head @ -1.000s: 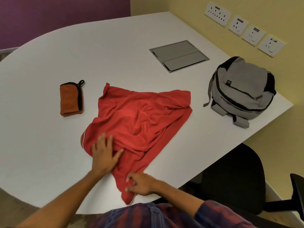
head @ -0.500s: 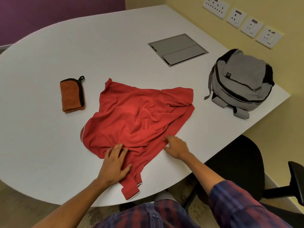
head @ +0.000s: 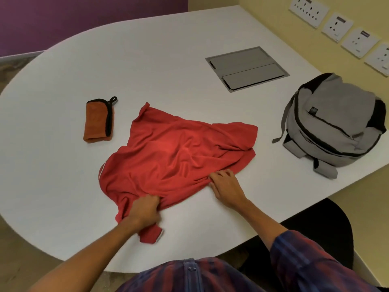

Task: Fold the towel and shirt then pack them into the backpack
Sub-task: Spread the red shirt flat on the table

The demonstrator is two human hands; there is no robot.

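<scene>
Hands grip the red shirt's near edge, left bunching, right pinching; backpack zipped.

A red shirt is lying rumpled and unfolded, its near hem bunching under the left hand and right hand. A folded orange towel is sitting beyond the left hand. A grey backpack is lying zipped, well right of the right hand.

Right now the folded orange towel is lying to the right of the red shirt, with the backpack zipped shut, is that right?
Not quite: the head view shows the folded orange towel to the left of the red shirt. The backpack does look zipped shut.
</scene>
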